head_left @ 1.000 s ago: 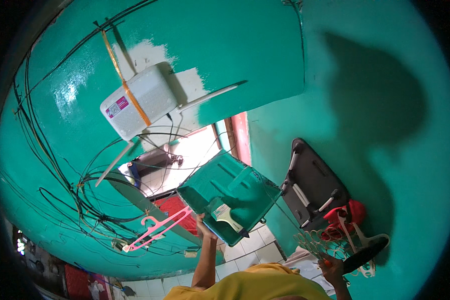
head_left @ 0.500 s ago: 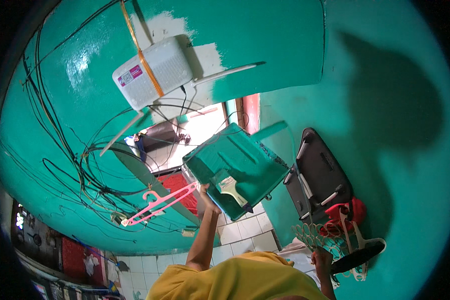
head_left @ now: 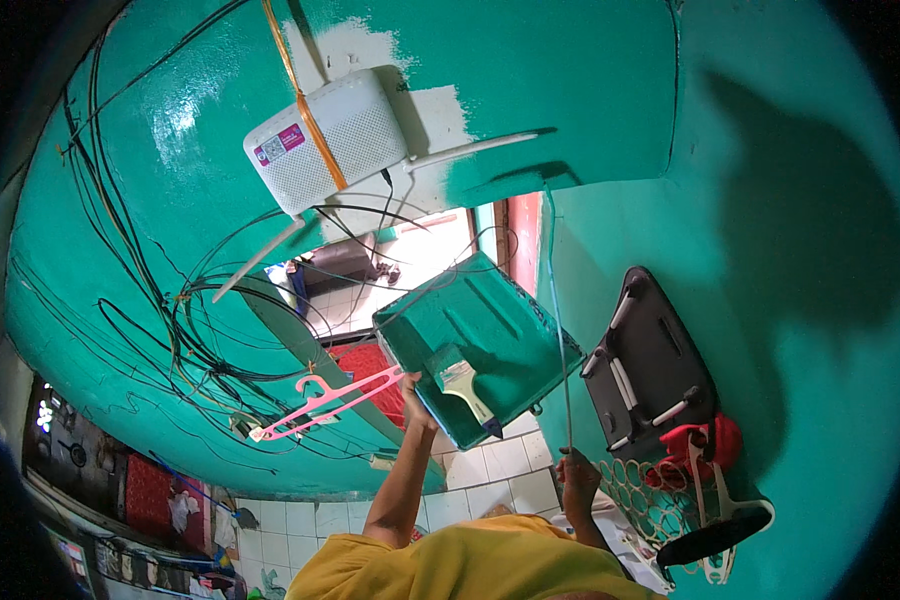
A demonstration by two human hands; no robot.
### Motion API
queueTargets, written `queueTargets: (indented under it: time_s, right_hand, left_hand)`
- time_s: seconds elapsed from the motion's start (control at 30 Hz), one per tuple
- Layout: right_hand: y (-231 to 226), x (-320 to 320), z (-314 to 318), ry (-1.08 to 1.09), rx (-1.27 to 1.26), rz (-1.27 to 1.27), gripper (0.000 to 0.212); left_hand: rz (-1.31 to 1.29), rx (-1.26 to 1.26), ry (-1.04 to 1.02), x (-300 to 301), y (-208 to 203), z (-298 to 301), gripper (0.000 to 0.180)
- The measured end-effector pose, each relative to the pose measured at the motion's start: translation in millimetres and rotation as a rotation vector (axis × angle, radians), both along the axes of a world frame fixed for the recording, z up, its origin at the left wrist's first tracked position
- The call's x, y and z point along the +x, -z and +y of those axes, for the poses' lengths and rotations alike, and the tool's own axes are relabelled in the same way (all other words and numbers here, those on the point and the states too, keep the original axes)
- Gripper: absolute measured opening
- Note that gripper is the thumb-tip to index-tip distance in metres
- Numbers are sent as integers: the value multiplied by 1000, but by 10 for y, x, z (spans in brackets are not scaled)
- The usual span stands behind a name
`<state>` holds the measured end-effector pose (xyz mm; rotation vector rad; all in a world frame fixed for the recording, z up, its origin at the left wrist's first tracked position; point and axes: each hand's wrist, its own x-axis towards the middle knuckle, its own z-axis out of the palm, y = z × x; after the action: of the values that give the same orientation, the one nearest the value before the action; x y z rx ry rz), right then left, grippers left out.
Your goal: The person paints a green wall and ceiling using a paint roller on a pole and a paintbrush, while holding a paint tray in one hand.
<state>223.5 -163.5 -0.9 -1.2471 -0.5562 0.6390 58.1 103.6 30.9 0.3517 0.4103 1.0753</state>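
While the left hand [head_left: 417, 398] holds the paint tray [head_left: 475, 345] aloft, the right grip [head_left: 576, 478] pinches a thin rod [head_left: 560, 330].

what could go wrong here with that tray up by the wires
The green paint tray, held high by the left hand, is tilted; the loose paintbrush or paint could slide out. It sits close to the tangled black cables and white router, which could get smeared or snagged.
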Motion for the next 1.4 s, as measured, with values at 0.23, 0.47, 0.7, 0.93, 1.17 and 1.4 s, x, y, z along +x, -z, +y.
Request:
queueTargets:
  time_s: [0.23, 0.47, 0.7, 0.93, 1.17, 1.4]
  right_hand:
    - [56, -133, 280, -33, 30, -9, 18]
    - [169, -220, 398, -28, 12, 4, 19]
    - [189, -261, 457, -30, -17, -4, 19]
    - [246, -322, 486, -34, 0, 42, 18]
    - [210, -462, 631, -1, 5, -12, 20]
    - [6, -455, 840, -10, 10, -131, 21]
  left_hand:
    - [8, -7, -35, -133, 253, 158, 52]
    - [23, -5, -9, -216, 433, 294, 52]
    - [28, -10, 19, -157, 211, 215, 52]
    - [22, -26, 35, -193, 383, 312, 52]
    - [109, -57, 15, -215, 249, 249, 54]
    - [73, -33, 25, -233, 204, 216, 55]
